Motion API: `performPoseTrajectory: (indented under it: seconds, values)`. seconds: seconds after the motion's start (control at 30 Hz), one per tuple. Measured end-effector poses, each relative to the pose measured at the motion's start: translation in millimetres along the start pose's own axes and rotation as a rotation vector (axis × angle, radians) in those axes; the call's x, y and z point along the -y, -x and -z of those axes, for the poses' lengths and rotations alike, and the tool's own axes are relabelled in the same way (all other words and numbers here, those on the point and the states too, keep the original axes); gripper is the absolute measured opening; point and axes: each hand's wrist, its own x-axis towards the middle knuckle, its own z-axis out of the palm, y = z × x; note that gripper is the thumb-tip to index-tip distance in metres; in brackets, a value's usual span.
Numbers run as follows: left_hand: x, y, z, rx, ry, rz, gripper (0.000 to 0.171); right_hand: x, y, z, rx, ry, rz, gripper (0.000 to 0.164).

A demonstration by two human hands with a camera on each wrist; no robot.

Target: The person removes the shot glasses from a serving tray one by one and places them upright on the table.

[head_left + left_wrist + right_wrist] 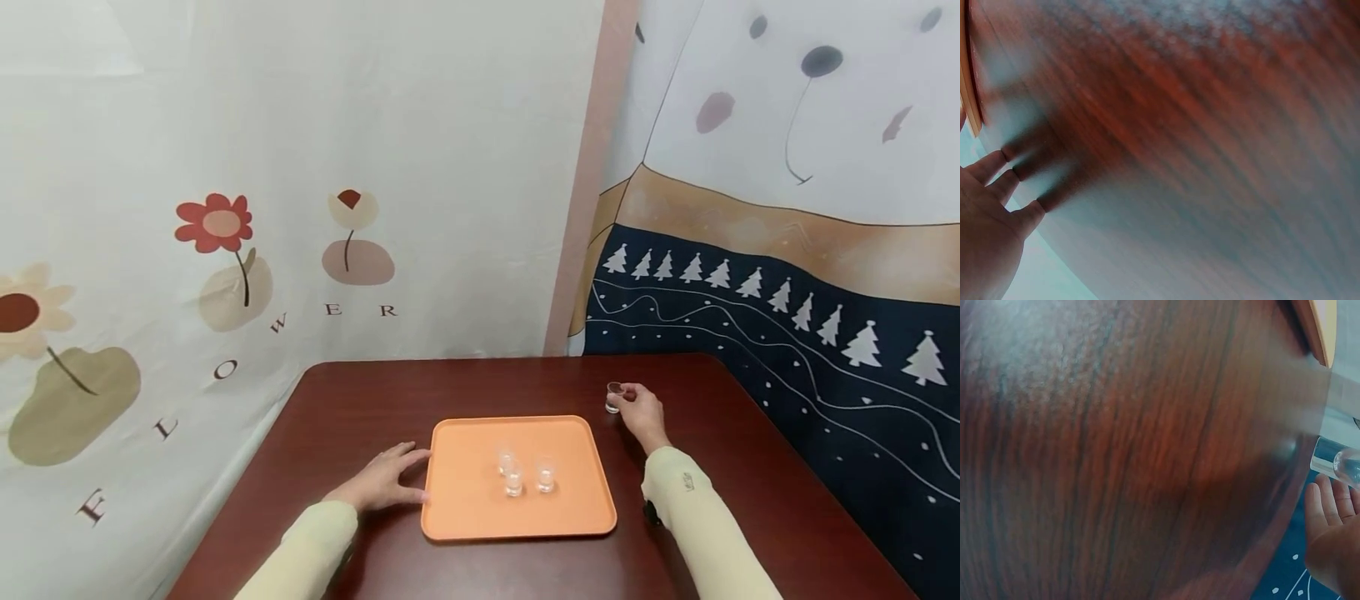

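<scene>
While the right hand (641, 414) pinches a small clear glass (612, 401) just past the far right corner of the orange tray (465, 512), the left hand (381, 480) sets its thumb and fingers, spread wide, at the tray's left rim. Three similar glasses (513, 484) stand close together on the tray; whether the pinched one touches the brown table (390, 396), I cannot tell.

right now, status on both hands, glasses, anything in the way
Left hand at left edge of orange tray; right hand pinching clear shot glass, right of tray; three more shot glasses mid-tray, possible obstruction.
</scene>
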Motion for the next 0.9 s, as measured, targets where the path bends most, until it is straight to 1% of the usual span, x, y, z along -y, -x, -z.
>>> performPoseTrajectory:
  seconds: [0.17, 0.37, 0.53, 0.7, 0.9]
  values:
    - [-4.1, -0.8, -1.6, 0.009, -0.007, -0.002, 0.082, -9, 3, 4, 0.016, -0.001, -0.018, 0.045]
    - [-4.8, 3.1, 3.5, -0.003, -0.012, -0.012, 0.082, -15, 5, -1, 0.071, 0.011, 0.025, 0.045]
    - [-5.4, 4.9, 5.8, 0.004, -0.008, 0.002, 0.081, -18, 6, -1, 0.114, -0.008, 0.036, 0.054]
    - [-6.0, 0.3, 3.3, 0.005, -0.010, -0.003, 0.081, -17, 7, 9, 0.114, -0.025, 0.042, 0.062]
    - [-5.7, -2.8, 1.8, -0.003, -0.007, -0.013, 0.081, -13, 7, 21, 0.116, -0.034, 0.047, 0.067]
